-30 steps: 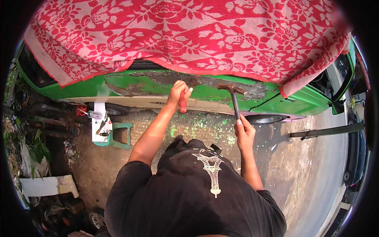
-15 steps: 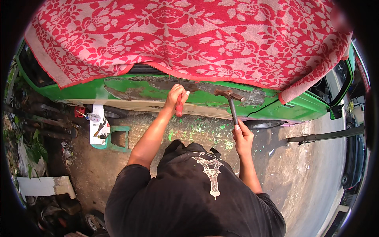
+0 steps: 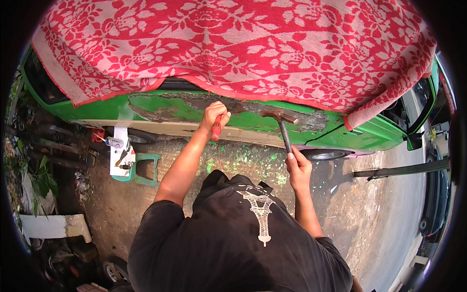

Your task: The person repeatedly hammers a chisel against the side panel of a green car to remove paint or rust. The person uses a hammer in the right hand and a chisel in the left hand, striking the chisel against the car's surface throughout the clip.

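The left hand (image 3: 214, 113) gripped a red-handled tool (image 3: 216, 130), fingers wrapped tight, against the rusted strip of the green car body (image 3: 160, 104). The right hand (image 3: 297, 168) clasped the hammer (image 3: 281, 124), its head touching that strip under the red patterned blanket (image 3: 243, 48).

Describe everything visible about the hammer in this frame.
The hammer has a dark, slim handle and a rusty brown metal head. The right hand grips the handle's lower end, holding it nearly upright. The head lies crosswise at the top, against or just off the scraped, rust-patched strip of the green car body; contact cannot be told. Nothing else touches it.
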Available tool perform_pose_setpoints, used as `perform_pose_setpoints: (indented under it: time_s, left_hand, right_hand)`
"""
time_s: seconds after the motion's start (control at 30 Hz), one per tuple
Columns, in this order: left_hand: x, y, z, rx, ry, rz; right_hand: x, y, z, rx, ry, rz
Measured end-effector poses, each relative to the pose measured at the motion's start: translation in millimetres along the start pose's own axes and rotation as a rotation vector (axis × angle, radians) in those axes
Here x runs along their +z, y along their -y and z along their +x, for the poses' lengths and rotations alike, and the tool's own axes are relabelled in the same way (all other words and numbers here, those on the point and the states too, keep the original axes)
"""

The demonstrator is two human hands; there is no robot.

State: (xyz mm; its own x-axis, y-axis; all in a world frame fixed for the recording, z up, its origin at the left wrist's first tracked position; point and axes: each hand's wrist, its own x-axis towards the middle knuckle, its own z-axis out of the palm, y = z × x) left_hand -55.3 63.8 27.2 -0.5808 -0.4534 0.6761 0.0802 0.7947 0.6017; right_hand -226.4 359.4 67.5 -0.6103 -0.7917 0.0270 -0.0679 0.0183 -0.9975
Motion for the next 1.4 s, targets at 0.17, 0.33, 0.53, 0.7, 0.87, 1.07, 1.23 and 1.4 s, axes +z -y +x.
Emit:
perform_pose_setpoints:
  time_s: [0.17,0.33,0.53,0.7,0.87,1.07,1.23,1.4]
  left_hand:
    - [1.4,1.8,-2.5,0.009,-0.01,0.012]
    - [2.9,4.3,2.3,-0.01,-0.03,0.026]
    - [11.3,1.0,14.6,-0.084,-0.073,0.074]
    - [14.1,-3.9,27.8,-0.192,-0.032,0.048]
    - [21.5,-18.7,19.7,-0.282,-0.007,0.038]
    - [33.9,-11.9,-23.1,-0.195,-0.053,0.099]
    - [24.7,-14.1,-27.6,-0.084,-0.07,0.005]
    - [22.4,-11.1,-23.7,-0.084,-0.074,-0.002]
  right_hand:
    - [1.3,3.5,1.7,-0.012,-0.004,-0.012]
    - [13.8,0.8,-2.3,-0.09,0.0,-0.071]
    - [37.2,38.2,-4.3,-0.871,0.011,-0.228]
    - [43.6,23.4,5.3,-0.808,0.08,-0.393]
    - [38.7,20.6,-5.8,-0.418,0.046,-0.419]
    - [19.3,-14.0,-24.3,-0.35,-0.086,-0.213]
    - [3.4,-33.8,-34.1,-0.102,-0.091,-0.178]
    - [-1.1,-41.1,-37.6,-0.04,-0.101,-0.146]
